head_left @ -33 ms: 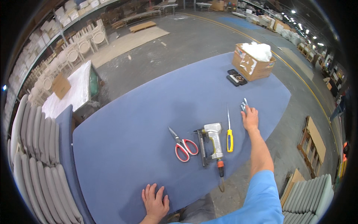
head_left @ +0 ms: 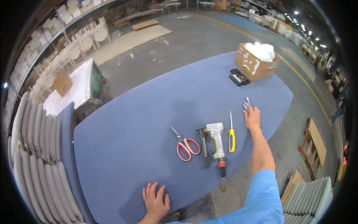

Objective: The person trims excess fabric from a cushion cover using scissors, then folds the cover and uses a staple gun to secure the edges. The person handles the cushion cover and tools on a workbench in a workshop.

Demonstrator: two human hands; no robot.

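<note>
My right hand (head_left: 253,118) reaches out at the right of the blue cloth-covered table (head_left: 141,108), its fingers bent over a few small silver metal strips (head_left: 246,101). The strips' near ends are hidden under the fingers. My left hand (head_left: 155,201) lies on the near edge of the tabletop, fingers spread, holding nothing. Between the hands lie a silver staple gun (head_left: 216,138) with an orange and black hose fitting (head_left: 222,168) and scissors (head_left: 185,145) with red and white handles. A yellow-handled screwdriver (head_left: 232,140) rests nearest my right hand.
At the table's far right stands a cardboard box (head_left: 257,67) of white stuffing, beside a small open black case (head_left: 239,77). Grey padded cushions (head_left: 41,164) are stacked at left, more pale ones (head_left: 307,198) at lower right. A wooden pallet (head_left: 312,147) is on the floor.
</note>
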